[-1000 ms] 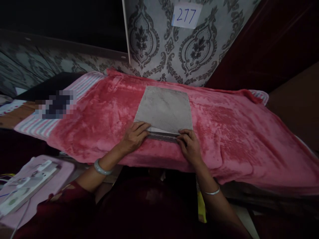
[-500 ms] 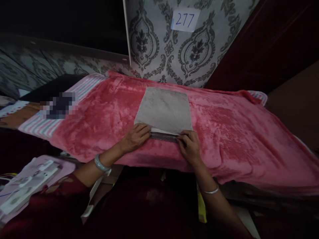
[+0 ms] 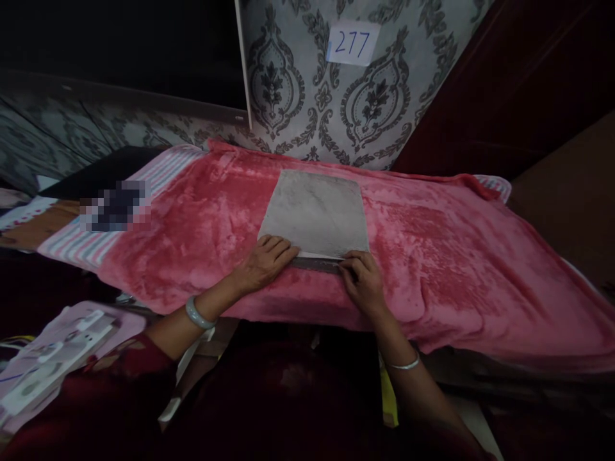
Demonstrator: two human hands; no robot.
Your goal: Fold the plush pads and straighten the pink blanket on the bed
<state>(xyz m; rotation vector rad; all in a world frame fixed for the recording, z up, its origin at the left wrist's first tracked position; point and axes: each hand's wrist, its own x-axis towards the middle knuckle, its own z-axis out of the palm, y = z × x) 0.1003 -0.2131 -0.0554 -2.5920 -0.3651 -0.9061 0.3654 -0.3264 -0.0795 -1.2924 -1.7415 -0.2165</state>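
A grey, roughly square piece of cloth [image 3: 317, 211] lies flat on a pink plush blanket [image 3: 423, 256]. Along its near edge runs a darker grey strip [image 3: 314, 263], with a thin white line showing between strip and cloth. My left hand [image 3: 266, 262] rests palm down on the near left corner, fingers stretched out flat over the edge. At the near right corner, my right hand [image 3: 364, 282] pinches the edge of the cloth between thumb and curled fingers. The fingers cover both near corners.
Under the blanket, a striped cloth [image 3: 79, 242] shows at the left. A white power strip [image 3: 57, 365] sits on a pink surface at the lower left. Behind stand a patterned wall with a paper marked 277 [image 3: 353, 43] and a dark screen [image 3: 125, 51].
My left hand has slid slightly right along the near edge, and the white gap there has narrowed. My right hand stays at its corner.
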